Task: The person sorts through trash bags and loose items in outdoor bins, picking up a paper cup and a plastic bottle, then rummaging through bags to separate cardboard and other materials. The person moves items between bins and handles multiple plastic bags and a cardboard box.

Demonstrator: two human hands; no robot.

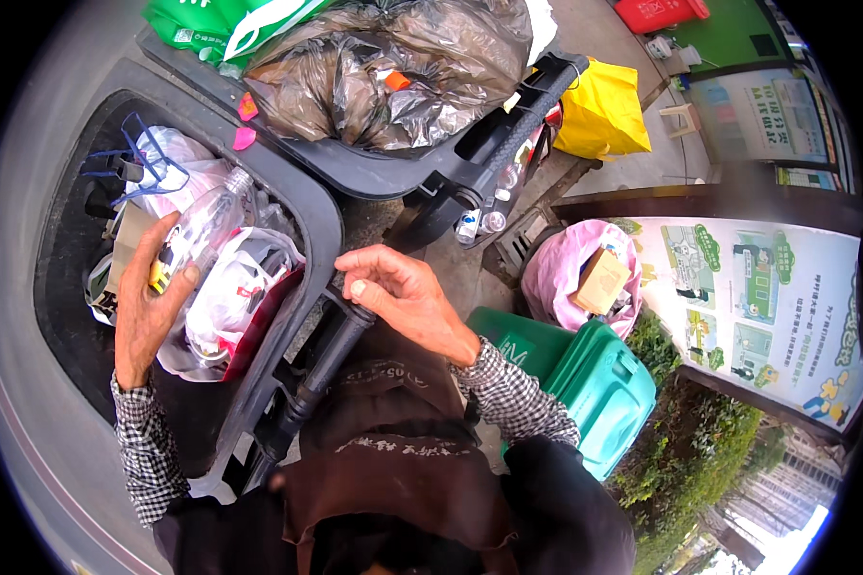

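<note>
Here the left hand (147, 305) has its fingers wrapped round a clear plastic bottle (204, 222), gripping it near the yellow-labelled lower end, over the open dark bin (318, 222). The bottle's long axis runs from the palm up toward 1 o'clock, its neck pointing away from the person. White plastic bags (228, 292) lie just beneath it in the bin. The right hand (405, 295) is loosely curled and holds nothing, resting by the bin's black handle bar (331, 356), at 3 o'clock from the bottle and farther from it.
</note>
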